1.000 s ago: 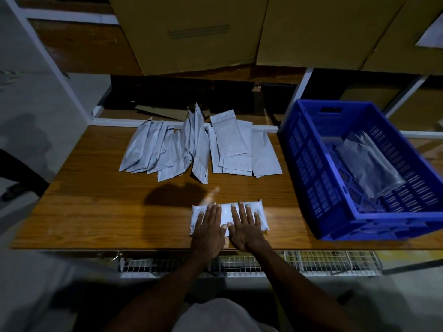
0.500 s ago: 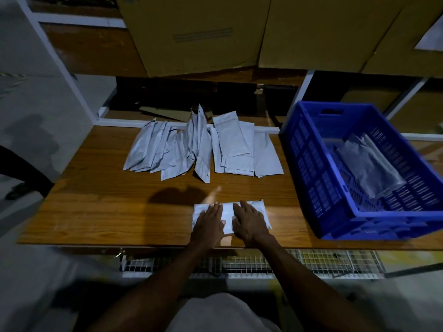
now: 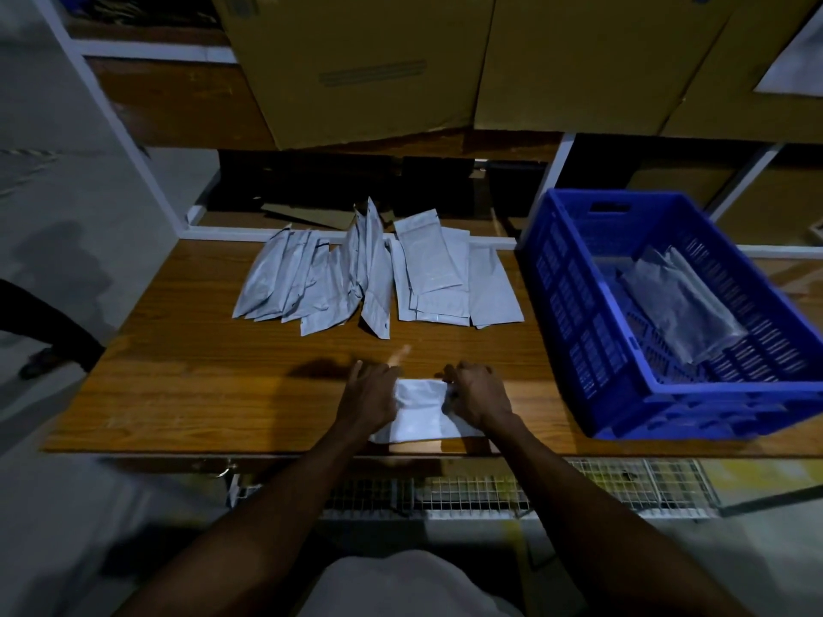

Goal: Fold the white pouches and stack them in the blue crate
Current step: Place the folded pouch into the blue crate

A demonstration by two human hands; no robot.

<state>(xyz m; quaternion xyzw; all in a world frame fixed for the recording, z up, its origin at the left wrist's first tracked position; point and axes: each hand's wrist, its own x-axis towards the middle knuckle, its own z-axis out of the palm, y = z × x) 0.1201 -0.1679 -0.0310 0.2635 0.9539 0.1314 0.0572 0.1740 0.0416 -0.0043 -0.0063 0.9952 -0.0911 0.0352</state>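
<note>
Where the near edge of the wooden bench [image 3: 187, 394] runs in front of the person, a white pouch [image 3: 418, 411] lies partly folded, its far part raised and its near edge flat on the wood. The left hand [image 3: 367, 396] has its grip on the pouch's left side, fingers curled over the far corner. The right hand [image 3: 478, 394] pinches the right side with bent fingers. Further back on the bench, a spread of unfolded white pouches [image 3: 378, 278] lies in overlapping rows, some tilted up on edge. To the right stands the blue crate [image 3: 592, 349], touching the bench's right part, with a few pouches in the crate [image 3: 681, 305] lying slanted on its floor. Cardboard boxes [image 3: 356, 60] sit on the shelf behind
</note>
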